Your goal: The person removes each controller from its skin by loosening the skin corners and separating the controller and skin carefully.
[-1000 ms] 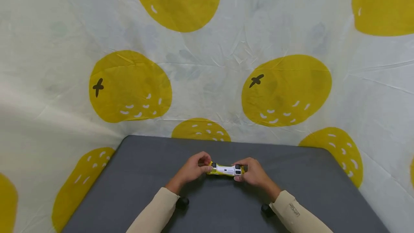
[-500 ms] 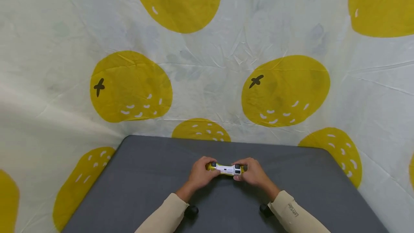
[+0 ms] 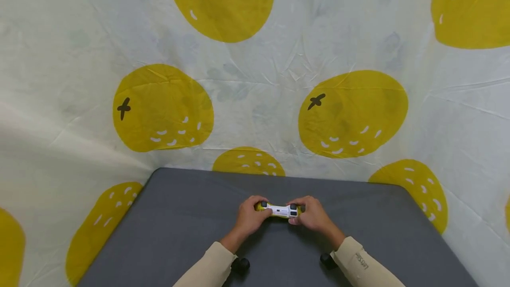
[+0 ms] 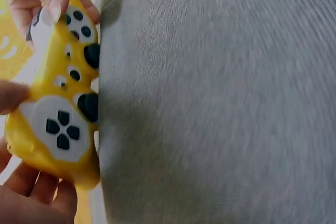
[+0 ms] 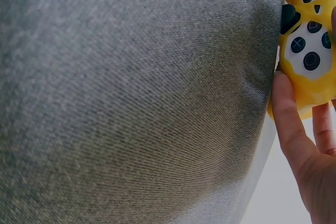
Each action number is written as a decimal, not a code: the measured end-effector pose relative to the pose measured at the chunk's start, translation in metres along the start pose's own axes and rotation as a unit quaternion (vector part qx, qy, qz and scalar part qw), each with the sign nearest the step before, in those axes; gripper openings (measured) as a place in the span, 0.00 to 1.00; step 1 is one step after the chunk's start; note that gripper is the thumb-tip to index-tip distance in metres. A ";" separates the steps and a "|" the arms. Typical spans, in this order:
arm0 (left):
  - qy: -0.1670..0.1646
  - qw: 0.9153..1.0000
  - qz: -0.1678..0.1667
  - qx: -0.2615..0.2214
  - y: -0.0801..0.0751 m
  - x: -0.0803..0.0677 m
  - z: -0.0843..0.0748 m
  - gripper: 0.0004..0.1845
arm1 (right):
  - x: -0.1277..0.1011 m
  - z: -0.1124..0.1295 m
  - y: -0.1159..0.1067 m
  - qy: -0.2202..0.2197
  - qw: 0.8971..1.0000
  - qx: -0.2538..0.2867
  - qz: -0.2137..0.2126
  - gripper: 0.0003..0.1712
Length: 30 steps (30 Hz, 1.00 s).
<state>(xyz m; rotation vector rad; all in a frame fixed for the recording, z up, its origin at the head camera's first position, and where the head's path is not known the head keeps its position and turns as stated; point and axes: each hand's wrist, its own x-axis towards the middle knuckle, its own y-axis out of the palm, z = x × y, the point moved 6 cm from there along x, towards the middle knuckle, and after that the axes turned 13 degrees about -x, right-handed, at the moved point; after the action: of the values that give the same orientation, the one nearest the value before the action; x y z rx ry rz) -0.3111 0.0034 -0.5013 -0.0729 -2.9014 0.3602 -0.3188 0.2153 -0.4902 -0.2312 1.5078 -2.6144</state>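
A yellow game controller point(image 3: 282, 210) with white panels is held by both hands over the grey table. Its white edge with dark shoulder buttons faces the head camera. My left hand point(image 3: 248, 218) grips the left end, thumb across the white edge and fingers bent around the far side. The right hand point(image 3: 314, 214) holds the other end between thumb and fingers. In the left wrist view, the controller's face point(image 4: 60, 85) shows a black direction pad, two dark sticks and round buttons. In the right wrist view, fingers of the right hand point(image 5: 307, 163) support the end near the symbol buttons.
The dark grey table point(image 3: 191, 198) spreads around both hands. Behind it hangs a pale cloth point(image 3: 255, 114) printed with large yellow fruit. A black wrist device point(image 3: 242, 265) sits at the left cuff, another black device point(image 3: 327, 260) at the right cuff.
My left hand has moved right and closed around the controller's left end, its thumb now lying further along the edge. The right hand has kept its hold almost unmoved.
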 end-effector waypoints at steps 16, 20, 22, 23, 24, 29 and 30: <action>0.152 0.947 0.233 0.164 -0.012 0.002 -0.016 0.08 | 0.000 0.001 -0.001 -0.017 1.000 -0.006 0.010 0.25; 0.192 0.920 0.248 0.235 -0.011 -0.001 -0.016 0.09 | 0.000 0.002 0.000 -0.015 1.000 -0.004 0.012 0.24; 0.189 0.918 0.247 0.246 -0.010 -0.002 -0.016 0.09 | 0.000 0.002 0.000 -0.015 1.000 -0.006 0.011 0.24; 0.187 0.918 0.244 0.249 -0.008 -0.003 -0.016 0.10 | -0.001 0.002 0.000 -0.013 1.000 -0.007 0.012 0.24; 0.183 0.919 0.240 0.253 -0.008 -0.003 -0.016 0.10 | -0.001 0.002 0.000 -0.012 1.000 -0.006 0.012 0.24; 0.171 0.922 0.216 0.271 -0.003 -0.006 -0.014 0.09 | 0.001 0.003 0.000 0.000 1.000 -0.003 0.017 0.24; 0.171 0.923 0.212 0.273 -0.003 -0.005 -0.014 0.08 | 0.001 0.003 0.000 0.002 1.000 -0.002 0.018 0.24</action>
<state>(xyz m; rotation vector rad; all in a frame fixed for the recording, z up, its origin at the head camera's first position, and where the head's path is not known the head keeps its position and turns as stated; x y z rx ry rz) -0.3028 0.0035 -0.4886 -0.6082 -2.3232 1.0926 -0.3190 0.2123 -0.4889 -0.1973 1.5037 -2.5859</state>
